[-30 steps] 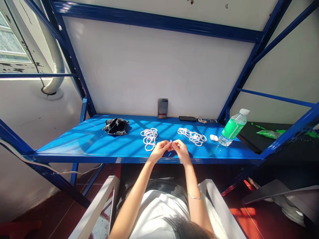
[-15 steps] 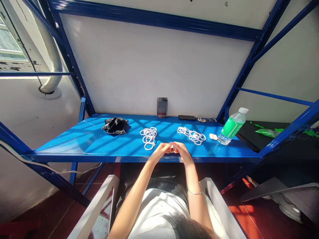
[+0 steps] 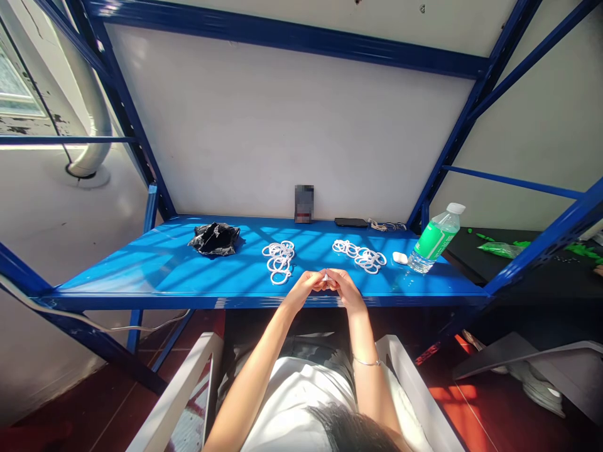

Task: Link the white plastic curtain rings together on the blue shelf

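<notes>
My left hand (image 3: 308,287) and my right hand (image 3: 344,287) meet over the front edge of the blue table (image 3: 155,270). Their fingertips pinch a small white piece (image 3: 325,277) between them; most of it is hidden, so its kind cannot be made out. Beyond my left hand lies a pile of white rings (image 3: 279,258), some overlapping. A second group of white rings (image 3: 362,256) lies past my right hand, spread in a slanting row.
A crumpled black plastic bag (image 3: 215,239) sits at the left. On the right stand a tilted water bottle (image 3: 436,238) and a small white case (image 3: 400,258). A black phone (image 3: 351,222), a cable (image 3: 386,225) and a dark box (image 3: 304,204) are along the back. Blue frame posts (image 3: 452,157) flank the table.
The view has shifted slightly, so the scene sits a little further left. My hands stay together at the table edge, with the white piece still pinched between them.
</notes>
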The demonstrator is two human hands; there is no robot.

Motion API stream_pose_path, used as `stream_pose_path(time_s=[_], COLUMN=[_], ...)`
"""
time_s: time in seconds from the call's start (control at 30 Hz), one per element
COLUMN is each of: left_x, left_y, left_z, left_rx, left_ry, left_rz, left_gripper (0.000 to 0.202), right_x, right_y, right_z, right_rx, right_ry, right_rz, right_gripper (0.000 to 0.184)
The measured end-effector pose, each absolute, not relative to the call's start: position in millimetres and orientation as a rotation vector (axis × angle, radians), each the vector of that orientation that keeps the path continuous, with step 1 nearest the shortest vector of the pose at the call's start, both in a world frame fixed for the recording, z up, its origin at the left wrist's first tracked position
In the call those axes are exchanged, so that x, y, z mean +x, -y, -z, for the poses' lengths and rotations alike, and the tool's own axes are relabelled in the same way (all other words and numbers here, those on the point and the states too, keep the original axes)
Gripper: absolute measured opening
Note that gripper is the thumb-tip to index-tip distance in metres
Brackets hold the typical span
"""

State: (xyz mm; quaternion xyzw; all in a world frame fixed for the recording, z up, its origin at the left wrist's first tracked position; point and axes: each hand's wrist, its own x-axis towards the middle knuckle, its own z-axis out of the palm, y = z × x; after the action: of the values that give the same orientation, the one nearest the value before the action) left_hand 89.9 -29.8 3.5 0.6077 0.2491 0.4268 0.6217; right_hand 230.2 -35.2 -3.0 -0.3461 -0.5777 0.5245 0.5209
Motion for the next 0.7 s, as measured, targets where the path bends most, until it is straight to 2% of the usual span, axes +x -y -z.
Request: stream_pose_path(time_s=[0.33,0.5,0.57,0.7], left_x=[94,96,95,87], left_y=[32,33,33,30], left_z=[0,3,4,7], left_rx=[1.344,1.122,1.038,1.067], left_ry=[-0.564,-0.342,-0.293,-0.408], left_rz=[-0.986,-1.048,-1.05,-1.106], left_gripper=[0.056,0.054,0.052,0.047], right_x=[231,229,226,220], right_y=[39,37,37,37], right_z=[0,4,5,6], right_rx=[-0.801,-0.726,-0.714,-0.788], right_ry=[1.352,1.14,1.11,1.218], right_rz=[-1.287,-1.309,-1.304,-1.171], right_gripper=[0.051,0.056,0.052,0.032])
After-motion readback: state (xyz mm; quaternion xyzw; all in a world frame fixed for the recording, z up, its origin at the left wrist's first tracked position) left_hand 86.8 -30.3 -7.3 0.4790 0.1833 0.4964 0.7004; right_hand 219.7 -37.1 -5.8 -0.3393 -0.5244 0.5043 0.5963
